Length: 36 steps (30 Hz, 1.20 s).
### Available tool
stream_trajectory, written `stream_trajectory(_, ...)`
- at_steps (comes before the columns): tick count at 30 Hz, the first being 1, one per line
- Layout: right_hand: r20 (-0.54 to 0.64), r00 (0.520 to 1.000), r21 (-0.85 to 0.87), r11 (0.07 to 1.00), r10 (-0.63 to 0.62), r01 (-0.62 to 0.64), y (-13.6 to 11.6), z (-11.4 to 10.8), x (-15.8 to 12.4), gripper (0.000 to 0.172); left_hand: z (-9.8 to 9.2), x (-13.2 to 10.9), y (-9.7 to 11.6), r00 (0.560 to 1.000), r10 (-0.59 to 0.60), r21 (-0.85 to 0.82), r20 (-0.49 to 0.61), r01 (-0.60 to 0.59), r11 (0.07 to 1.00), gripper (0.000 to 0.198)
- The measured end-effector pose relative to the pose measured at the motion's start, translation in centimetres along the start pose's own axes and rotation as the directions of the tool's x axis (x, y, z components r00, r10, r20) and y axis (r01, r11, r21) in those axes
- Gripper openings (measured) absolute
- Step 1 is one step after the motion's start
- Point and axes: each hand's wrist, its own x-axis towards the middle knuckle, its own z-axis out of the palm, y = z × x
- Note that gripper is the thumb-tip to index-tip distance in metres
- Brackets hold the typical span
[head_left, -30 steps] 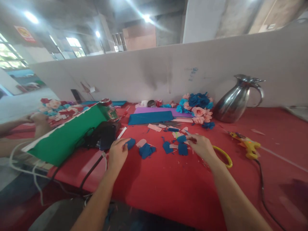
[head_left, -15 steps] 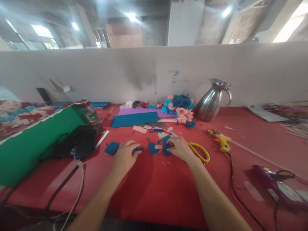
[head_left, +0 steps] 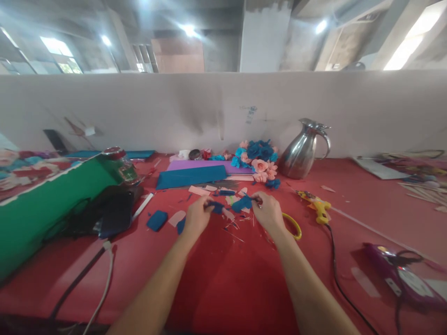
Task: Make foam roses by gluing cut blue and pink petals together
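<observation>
My left hand [head_left: 198, 215] pinches a dark blue paper piece [head_left: 217, 207] between thumb and fingertips, just above the scraps on the red table. My right hand [head_left: 268, 211] is closed on the edge of a brighter blue paper piece [head_left: 241, 204]. The two pieces are close together, with a gap between them. Under and around them lie small pink and blue scraps. A blue paper stack [head_left: 157, 220], a pink paper piece [head_left: 177, 218] and a blue piece [head_left: 180, 226] lie left of my left hand. Yellow-handled scissors [head_left: 296, 227] lie partly hidden behind my right hand.
Behind the scraps lie a blue sheet [head_left: 192, 177], a purple sheet [head_left: 178, 164] and paper flowers [head_left: 260, 158]. A steel jug [head_left: 298, 151] stands behind. Right are a yellow glue gun [head_left: 317, 208] and purple power strip [head_left: 401, 274]; left, a green box [head_left: 45, 209] and phone [head_left: 117, 211].
My left hand has moved right and forward, carrying the dark blue piece inward. My right hand has lifted a blue piece from the scraps. The pink piece behind my left hand is now uncovered.
</observation>
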Motion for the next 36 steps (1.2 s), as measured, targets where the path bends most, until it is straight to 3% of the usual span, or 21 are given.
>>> stream_trajectory(3,-0.010,1.000,0.008,1.000,-0.018,0.018,-0.1,0.1,-0.1,0.021,-0.3,0.6,-1.1,1.000,-0.022,-0.235,0.022,0.027,0.972,0.034)
stream_trajectory(6,0.016,0.999,-0.007,0.999,-0.041,0.041,-0.2,0.3,-0.3,0.021,-1.2,0.8,-1.4,0.994,-0.066,-0.333,0.083,0.090,0.939,0.027)
stream_trajectory(8,0.029,0.999,-0.014,0.999,-0.040,0.041,-0.2,0.4,-0.3,0.021,-2.4,0.7,-1.6,0.996,-0.090,-0.288,-0.010,0.083,0.954,0.018)
stream_trajectory(11,0.030,0.999,-0.006,1.000,-0.017,0.017,-0.4,0.3,-0.3,0.021,-5.0,0.1,-2.3,0.982,-0.139,-0.251,-0.131,0.103,0.963,0.021)
stream_trajectory(14,0.026,1.000,0.048,0.999,-0.018,0.017,-0.6,0.2,-0.4,0.019,-7.0,-0.9,-3.7,0.979,-0.202,-0.241,-0.023,0.190,0.952,0.023)
stream_trajectory(17,0.046,0.999,0.106,0.994,-0.014,0.010,-0.9,0.3,-0.6,0.018,-7.5,-2.1,-5.0,0.973,-0.222,-0.036,0.068,0.225,0.974,0.011)
stream_trajectory(18,0.057,0.998,0.115,0.993,-0.010,0.004,-0.9,0.3,-0.6,0.018,-7.4,-2.5,-5.2,0.975,-0.216,0.054,0.056,0.213,0.976,0.009)
stream_trajectory(21,0.064,0.998,0.134,0.991,-0.003,-0.005,-0.8,0.4,-0.7,0.019,-7.0,-3.2,-4.6,0.984,-0.169,0.284,-0.054,0.177,0.942,0.029)
stream_trajectory(24,0.056,0.998,0.133,0.991,0.012,-0.019,-0.7,0.5,-0.7,0.020,-6.6,-2.9,-2.7,0.994,-0.055,0.366,-0.094,0.085,0.927,0.033)
stream_trajectory(30,0.115,0.993,0.122,0.992,-0.014,0.000,-1.5,0.7,-0.9,0.019,-3.5,-0.6,2.3,0.986,0.073,0.199,0.153,-0.103,0.975,0.024)
stream_trajectory(33,0.185,0.979,0.202,0.978,-0.082,0.044,-2.2,0.9,-1.1,0.018,-1.0,0.0,4.1,0.971,0.133,-0.025,0.198,-0.131,0.991,0.026)
stream_trajectory(36,0.221,0.965,0.297,0.952,-0.141,0.071,-2.4,1.1,-1.2,0.018,0.6,0.0,4.4,0.955,0.153,-0.221,0.254,-0.097,0.970,0.009)
